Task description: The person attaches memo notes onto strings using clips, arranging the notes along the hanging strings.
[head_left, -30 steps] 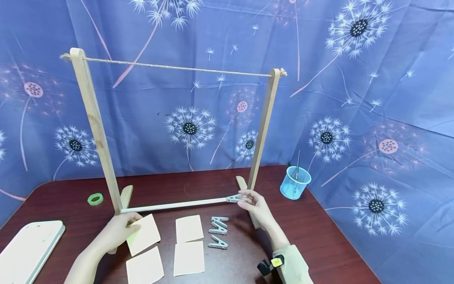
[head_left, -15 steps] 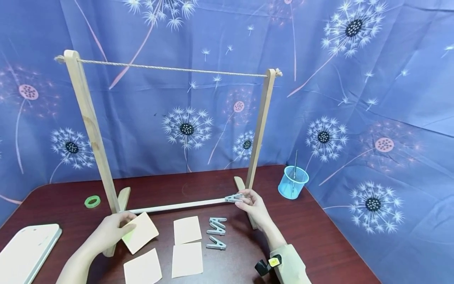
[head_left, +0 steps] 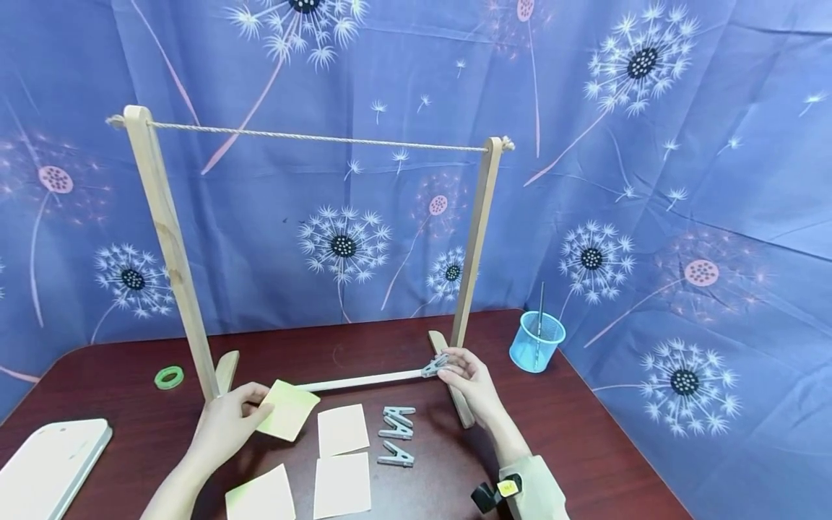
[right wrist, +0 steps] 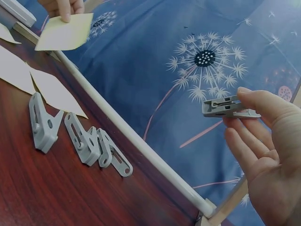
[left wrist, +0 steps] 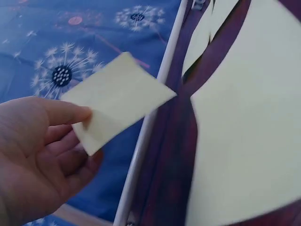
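My left hand (head_left: pixel 229 422) pinches a pale yellow sticky note (head_left: pixel 289 410) by its edge, thumb on one face. The left wrist view shows the same note (left wrist: pixel 120 101) raised in front of the white rod. My right hand (head_left: pixel 477 381) holds a grey clothespin (head_left: pixel 434 365) between thumb and fingers, near the rack's right post. In the right wrist view that clothespin (right wrist: pixel 225 107) is gripped at its handle end. Several more grey clothespins (head_left: pixel 396 453) lie on the table between the hands. Loose notes (head_left: pixel 342 430) lie to their left.
A wooden rack with a left post (head_left: pixel 175 253), right post (head_left: pixel 477 242), top rope (head_left: pixel 318 137) and low white rod (head_left: pixel 364 380) spans the table (head_left: pixel 390 332). A green tape roll (head_left: pixel 169 377), white case (head_left: pixel 52 462) and blue mesh cup (head_left: pixel 537 343) stand around it.
My left hand has lifted the note off the table and moved it right, toward the rod. My right hand keeps the clothespin, which has tilted slightly.
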Available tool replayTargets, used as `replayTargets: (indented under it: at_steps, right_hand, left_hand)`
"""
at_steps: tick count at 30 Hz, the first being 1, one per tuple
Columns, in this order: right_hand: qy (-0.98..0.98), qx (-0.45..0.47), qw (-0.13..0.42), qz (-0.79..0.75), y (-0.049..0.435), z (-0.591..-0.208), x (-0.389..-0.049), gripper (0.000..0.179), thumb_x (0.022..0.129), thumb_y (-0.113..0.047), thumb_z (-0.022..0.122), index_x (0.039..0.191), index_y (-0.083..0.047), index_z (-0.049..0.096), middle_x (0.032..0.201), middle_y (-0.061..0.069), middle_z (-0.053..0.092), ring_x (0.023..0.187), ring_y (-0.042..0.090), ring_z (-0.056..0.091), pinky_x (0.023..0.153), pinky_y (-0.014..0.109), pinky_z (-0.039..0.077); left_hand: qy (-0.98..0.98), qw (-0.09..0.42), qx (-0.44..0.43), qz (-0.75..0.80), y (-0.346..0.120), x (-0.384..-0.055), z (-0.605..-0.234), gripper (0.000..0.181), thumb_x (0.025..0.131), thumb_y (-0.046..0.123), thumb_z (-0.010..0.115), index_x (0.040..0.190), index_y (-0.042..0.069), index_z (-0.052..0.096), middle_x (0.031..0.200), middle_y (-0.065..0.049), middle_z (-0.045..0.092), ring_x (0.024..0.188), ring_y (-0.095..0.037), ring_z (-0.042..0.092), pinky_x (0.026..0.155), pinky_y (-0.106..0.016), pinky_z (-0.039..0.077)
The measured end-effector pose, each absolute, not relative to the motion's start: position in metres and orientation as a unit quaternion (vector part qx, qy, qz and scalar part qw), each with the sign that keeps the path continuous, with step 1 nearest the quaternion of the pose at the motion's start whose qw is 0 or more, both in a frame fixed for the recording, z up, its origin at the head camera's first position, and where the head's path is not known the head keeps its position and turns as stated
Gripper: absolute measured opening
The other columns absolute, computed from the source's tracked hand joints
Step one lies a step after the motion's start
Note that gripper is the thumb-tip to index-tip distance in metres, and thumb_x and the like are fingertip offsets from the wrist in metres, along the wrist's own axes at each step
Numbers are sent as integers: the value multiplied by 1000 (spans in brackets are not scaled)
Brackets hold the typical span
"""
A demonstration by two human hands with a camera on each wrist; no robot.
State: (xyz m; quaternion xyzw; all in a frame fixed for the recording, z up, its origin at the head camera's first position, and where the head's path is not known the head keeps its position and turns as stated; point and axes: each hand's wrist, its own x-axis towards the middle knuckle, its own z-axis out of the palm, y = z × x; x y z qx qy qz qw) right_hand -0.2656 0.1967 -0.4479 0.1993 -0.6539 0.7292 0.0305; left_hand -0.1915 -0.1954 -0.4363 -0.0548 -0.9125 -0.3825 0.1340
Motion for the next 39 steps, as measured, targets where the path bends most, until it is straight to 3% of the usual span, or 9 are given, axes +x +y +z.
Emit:
replayTargets:
  at_steps: [5, 7, 11, 16, 20, 22, 29, 36, 39]
  right_hand:
    - [-669, 184, 23, 720, 196, -444, -264, 52, 89, 2, 65, 132, 18, 42, 106, -8, 69, 93, 2, 63, 81, 17, 52]
    - [-669, 179, 19, 721, 196, -441, -263, 49, 89, 2, 65, 132, 13, 45, 107, -7, 68, 93, 2, 64, 81, 18, 52]
    - [-665, 184, 20, 724, 196, -436, -263, 41, 87, 6, 64, 126, 7, 52, 103, -7, 69, 91, 2, 65, 80, 18, 53]
    - [-661, 205, 26, 721, 199, -428, -266, 37, 87, 6, 64, 123, 8, 54, 100, -8, 69, 91, 3, 66, 77, 18, 53]
    - [-668, 222, 33, 710, 204, -417, -269, 34, 87, 5, 64, 116, -14, 63, 100, -9, 69, 91, 3, 66, 70, 18, 52]
    - [-670, 234, 38, 703, 206, -411, -271, 36, 87, 6, 63, 114, -17, 63, 100, -8, 69, 91, 3, 66, 71, 18, 52]
    - [-684, 258, 76, 678, 209, -385, -275, 33, 85, 4, 68, 117, -2, 61, 98, -7, 70, 89, 5, 66, 79, 20, 54]
    - [-686, 256, 124, 669, 210, -353, -278, 39, 83, 6, 70, 119, 13, 57, 93, -9, 71, 88, 5, 67, 80, 20, 55]
    - [-682, 257, 149, 668, 213, -334, -278, 38, 81, 11, 68, 117, 12, 58, 94, -9, 72, 86, 3, 67, 80, 19, 55]
  left_hand:
    - [-881, 140, -32, -450, -183, -195, -440, 18, 88, 10, 71, 103, -1, 71, 93, -14, 73, 73, -5, 66, 66, -21, 52]
    - [-870, 117, -7, -479, -178, -196, -440, 24, 89, 14, 72, 107, -2, 71, 99, -16, 73, 79, -2, 65, 70, -20, 51]
    - [-844, 52, 42, -533, -170, -202, -438, 36, 90, 23, 71, 116, -3, 68, 113, -17, 71, 96, -8, 65, 75, -23, 51]
    - [-831, 31, 49, -553, -161, -208, -434, 37, 90, 24, 71, 117, -1, 68, 114, -15, 70, 102, -15, 64, 75, -26, 52]
    - [-832, 41, 43, -552, -154, -216, -431, 34, 90, 21, 71, 116, 0, 69, 111, -14, 71, 100, -15, 64, 76, -27, 52]
    - [-824, 48, 46, -563, -149, -222, -428, 33, 89, 19, 71, 116, -1, 69, 111, -15, 71, 95, -10, 64, 74, -26, 52]
    - [-797, 61, 44, -600, -132, -249, -419, 34, 89, 16, 71, 117, -3, 68, 106, -16, 72, 76, -3, 63, 74, -28, 56]
    - [-782, 84, 21, -617, -113, -279, -400, 33, 89, 13, 71, 118, -3, 67, 108, -18, 72, 77, -3, 65, 74, -27, 57]
    - [-774, 94, 6, -626, -103, -288, -388, 33, 89, 12, 72, 118, -3, 68, 110, -20, 71, 79, -3, 66, 73, -24, 56]
